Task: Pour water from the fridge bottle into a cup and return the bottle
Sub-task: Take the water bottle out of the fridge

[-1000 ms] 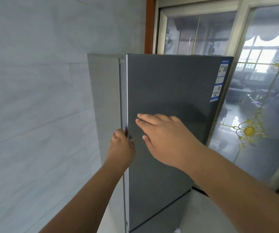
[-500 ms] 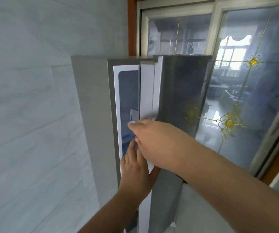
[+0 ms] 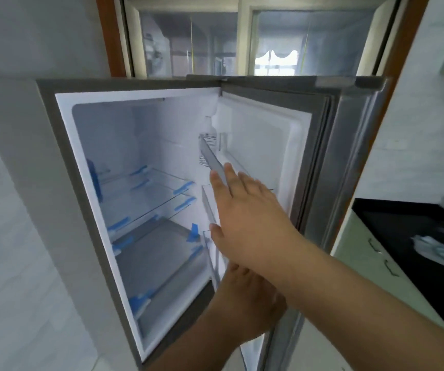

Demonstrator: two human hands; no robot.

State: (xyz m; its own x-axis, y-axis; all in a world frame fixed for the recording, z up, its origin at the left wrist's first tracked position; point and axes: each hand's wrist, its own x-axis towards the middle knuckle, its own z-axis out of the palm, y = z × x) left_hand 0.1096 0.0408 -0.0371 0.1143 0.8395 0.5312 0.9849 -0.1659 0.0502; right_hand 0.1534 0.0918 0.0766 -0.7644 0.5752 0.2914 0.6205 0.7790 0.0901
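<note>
Standing open, the fridge (image 3: 62, 162) shows bare glass shelves (image 3: 145, 199), and its door (image 3: 344, 162) swings off to the right. Right hand (image 3: 250, 223) reaches toward the door's inner rack with fingers spread flat, gripping nothing; left hand (image 3: 247, 298) sits below it, mostly hidden under the right forearm, so I cannot tell its grip. A clear bottle (image 3: 210, 129) stands upright in the upper door rack, just above the right fingertips, while a black counter (image 3: 413, 236) lies right of the fridge.
</note>
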